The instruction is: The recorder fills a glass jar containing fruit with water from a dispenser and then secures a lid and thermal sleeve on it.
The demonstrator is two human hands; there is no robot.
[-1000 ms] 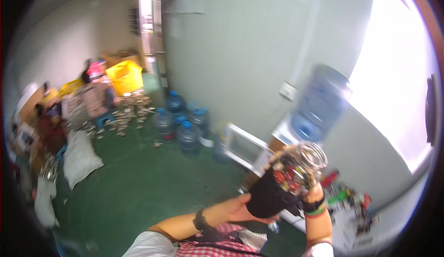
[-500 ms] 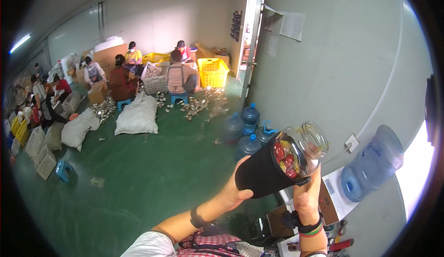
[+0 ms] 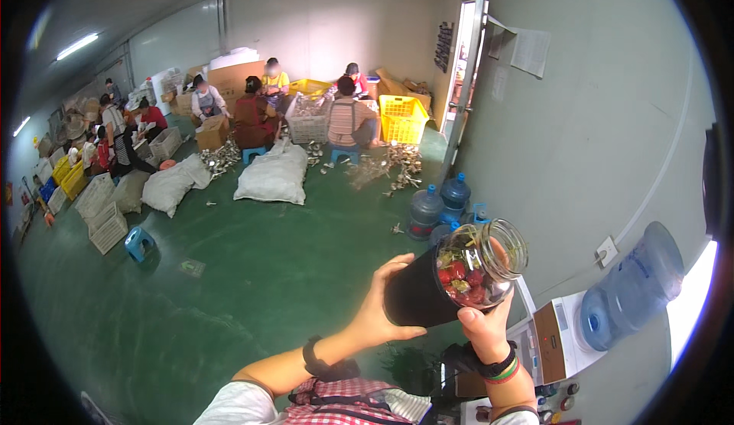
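Observation:
A clear, wide-mouthed glass jar (image 3: 501, 247) with a black lower sleeve (image 3: 417, 296) is tilted in front of me, its mouth toward the upper right. Through the glass I see red, date-like pieces (image 3: 464, 281) and yellow-green bits; their exact kind is unclear. My left hand (image 3: 376, 312) grips the black sleeve from the left, thumb below. My right hand (image 3: 488, 332) clasps the jar's lower right side, thumb on the near face and the other fingers mostly hidden behind the glass. No lid shows on the mouth.
A water dispenser with a blue bottle (image 3: 631, 287) stands close on the right. Large water bottles (image 3: 426, 209) sit by the wall near the open door (image 3: 466, 81). Across the green floor are white sacks (image 3: 271, 174), a blue stool (image 3: 139, 243), crates and several seated people.
The room has shifted rightward in the picture. The jar has come slightly left and turned, and my right thumb now shows on its near face. Both hands still hold it.

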